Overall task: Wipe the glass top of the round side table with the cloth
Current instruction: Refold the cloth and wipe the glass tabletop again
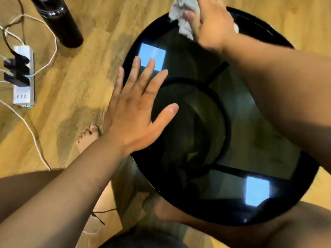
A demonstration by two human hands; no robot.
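Note:
The round side table has a dark glass top point(250, 133) with a black rim, and it fills the right half of the view. My right hand point(213, 24) presses a crumpled white cloth point(186, 13) onto the glass at the far edge. My left hand point(138, 108) lies flat with fingers spread over the left edge of the glass, holding nothing. Two bright rectangular reflections show on the glass, one far left and one near right.
A black bottle point(59, 20) stands on the wooden floor at the upper left. A white power strip point(23, 76) with black plugs and trailing cables lies at the far left. My bare foot point(87, 138) is beside the table, and my knees are at the bottom.

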